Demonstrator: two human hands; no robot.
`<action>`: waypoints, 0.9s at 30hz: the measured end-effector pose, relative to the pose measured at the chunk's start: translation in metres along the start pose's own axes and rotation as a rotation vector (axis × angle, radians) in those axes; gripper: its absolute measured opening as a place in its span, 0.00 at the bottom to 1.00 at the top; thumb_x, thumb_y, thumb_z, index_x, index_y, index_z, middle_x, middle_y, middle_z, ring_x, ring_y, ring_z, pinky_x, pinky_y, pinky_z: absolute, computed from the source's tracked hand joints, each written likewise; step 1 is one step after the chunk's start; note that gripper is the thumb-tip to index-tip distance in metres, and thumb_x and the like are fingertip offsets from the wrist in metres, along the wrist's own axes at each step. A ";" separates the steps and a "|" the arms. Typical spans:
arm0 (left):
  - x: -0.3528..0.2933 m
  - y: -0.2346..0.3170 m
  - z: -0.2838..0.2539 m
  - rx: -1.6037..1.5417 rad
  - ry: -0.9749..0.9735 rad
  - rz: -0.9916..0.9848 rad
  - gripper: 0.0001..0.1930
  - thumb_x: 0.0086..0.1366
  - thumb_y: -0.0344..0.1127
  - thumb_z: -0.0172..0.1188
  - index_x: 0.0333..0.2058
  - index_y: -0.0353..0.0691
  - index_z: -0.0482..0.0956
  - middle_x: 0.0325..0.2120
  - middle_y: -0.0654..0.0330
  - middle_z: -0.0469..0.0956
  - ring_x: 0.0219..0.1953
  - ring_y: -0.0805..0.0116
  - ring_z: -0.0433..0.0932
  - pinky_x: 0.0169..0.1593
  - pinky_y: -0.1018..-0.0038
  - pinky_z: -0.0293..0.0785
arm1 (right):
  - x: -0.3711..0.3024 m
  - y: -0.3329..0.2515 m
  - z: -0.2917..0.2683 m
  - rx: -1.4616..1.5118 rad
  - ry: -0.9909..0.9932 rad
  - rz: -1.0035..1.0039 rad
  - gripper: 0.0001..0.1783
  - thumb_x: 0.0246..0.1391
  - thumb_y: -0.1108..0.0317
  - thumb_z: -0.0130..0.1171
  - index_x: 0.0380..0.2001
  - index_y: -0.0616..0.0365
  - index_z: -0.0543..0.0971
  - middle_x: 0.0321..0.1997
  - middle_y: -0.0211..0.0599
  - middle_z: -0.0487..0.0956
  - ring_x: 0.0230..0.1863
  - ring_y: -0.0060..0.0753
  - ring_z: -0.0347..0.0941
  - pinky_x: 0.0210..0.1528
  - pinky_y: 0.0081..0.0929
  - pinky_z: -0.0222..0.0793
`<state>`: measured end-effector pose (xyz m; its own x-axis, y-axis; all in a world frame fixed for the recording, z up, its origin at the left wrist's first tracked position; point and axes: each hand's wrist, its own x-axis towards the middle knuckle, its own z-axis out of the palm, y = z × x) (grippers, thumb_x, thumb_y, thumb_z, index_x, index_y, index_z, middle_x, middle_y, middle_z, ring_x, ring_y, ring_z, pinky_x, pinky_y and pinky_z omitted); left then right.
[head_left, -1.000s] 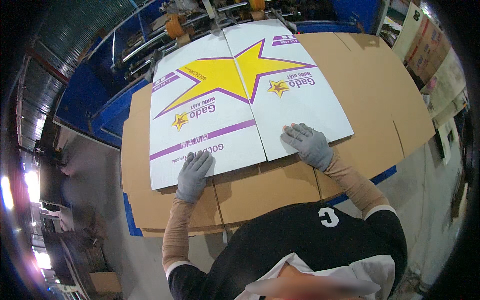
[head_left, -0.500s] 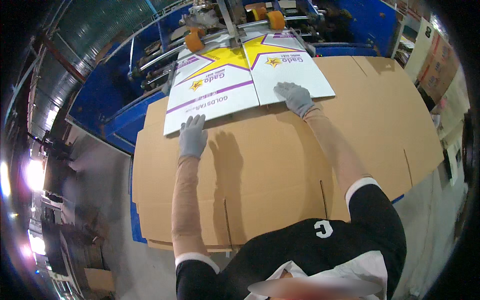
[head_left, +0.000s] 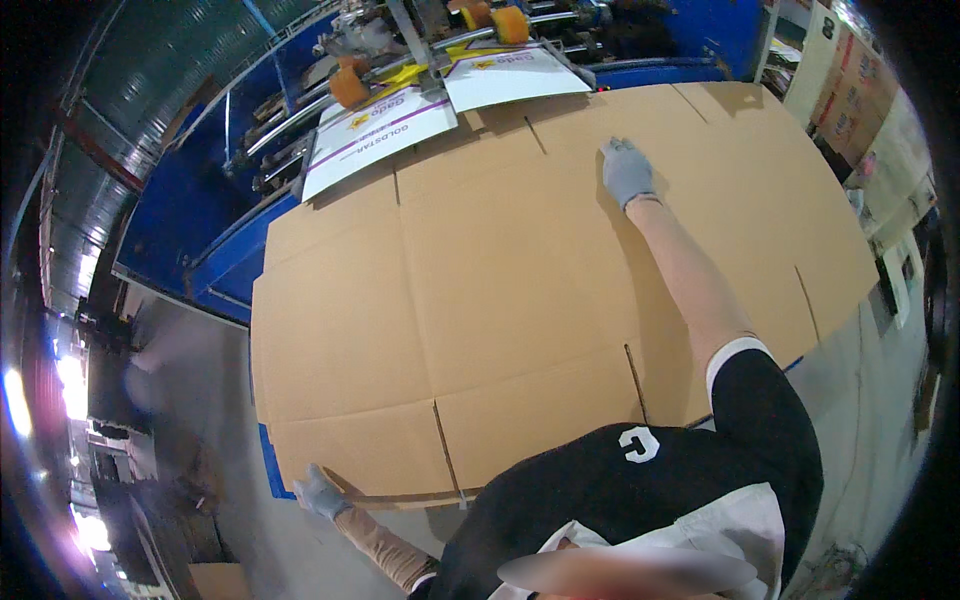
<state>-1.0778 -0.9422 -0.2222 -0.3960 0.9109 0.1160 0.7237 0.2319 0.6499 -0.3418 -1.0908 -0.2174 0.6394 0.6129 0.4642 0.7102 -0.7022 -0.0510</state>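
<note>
A stack of flat brown cardboard sheets (head_left: 480,270) lies in front of me on a blue table. My right hand (head_left: 627,170), in a grey glove, rests flat on the top sheet near its far edge. My left hand (head_left: 320,492), also gloved, grips the near left corner of the cardboard stack at its lower edge. A white printed carton sheet (head_left: 378,125) with a yellow star sits at the far end, half under the machine's orange rollers (head_left: 350,88).
A blue feeding machine (head_left: 300,150) with rails and rollers runs along the far side. More printed cartons lean at the right (head_left: 850,90). A grey floor lies to the left and below the table.
The white printed sheet has slid away from me into the machine. My left hand has come back from the sheet to the stack's near left corner; my right hand stays stretched forward.
</note>
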 end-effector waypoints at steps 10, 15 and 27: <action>0.039 0.026 0.007 -0.422 -0.070 0.060 0.31 0.60 0.43 0.58 0.55 0.23 0.65 0.52 0.39 0.70 0.48 0.49 0.74 0.52 0.65 0.70 | -0.148 -0.023 -0.084 0.323 0.130 -0.193 0.11 0.50 0.69 0.54 0.38 0.55 0.78 0.50 0.49 0.76 0.55 0.51 0.70 0.56 0.43 0.67; 0.050 -0.006 -0.019 -1.083 -0.023 0.043 0.28 0.57 0.35 0.61 0.54 0.29 0.66 0.48 0.50 0.72 0.49 0.60 0.72 0.53 0.66 0.69 | -0.167 -0.041 -0.097 0.545 0.134 -0.173 0.12 0.50 0.71 0.56 0.39 0.56 0.79 0.48 0.49 0.78 0.53 0.51 0.71 0.55 0.41 0.68; -0.048 0.129 -0.095 -0.879 -0.398 0.347 0.18 0.59 0.28 0.58 0.49 0.32 0.72 0.45 0.57 0.74 0.44 0.70 0.73 0.48 0.74 0.70 | -0.137 -0.093 -0.167 1.527 -0.440 0.166 0.28 0.64 0.49 0.41 0.46 0.66 0.75 0.39 0.46 0.80 0.38 0.39 0.79 0.43 0.31 0.76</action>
<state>-1.0190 -0.9881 -0.0724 0.0881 0.9645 0.2490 0.0291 -0.2524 0.9672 -0.5445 -1.1702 -0.1290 0.5754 0.8120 0.0980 0.0698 0.0706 -0.9951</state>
